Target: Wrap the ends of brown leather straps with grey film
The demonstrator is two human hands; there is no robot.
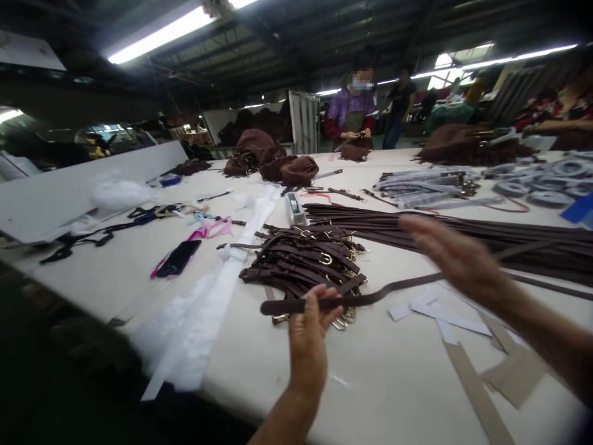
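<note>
My left hand (311, 327) grips a dark brown strap (389, 288) near its rounded end, thumb on top. The strap runs right, passing below my right hand (445, 250), toward the right side of the table. My right hand hovers above it with fingers stretched out, slightly blurred, and holds nothing. Just beyond my left hand lies a pile of short brown straps (301, 259) with gold-coloured buckles and clips. Behind my right hand a thick bundle of long brown straps (532, 244) stretches to the right edge.
Paper and card strips (514, 371) lie at the right front. White foam wrap (199, 321) and a black phone (180, 258) are on the left. Brown bags (252, 151) and plastic-wrapped straps (421, 185) sit farther back. A person (352, 111) works across the table (370, 383).
</note>
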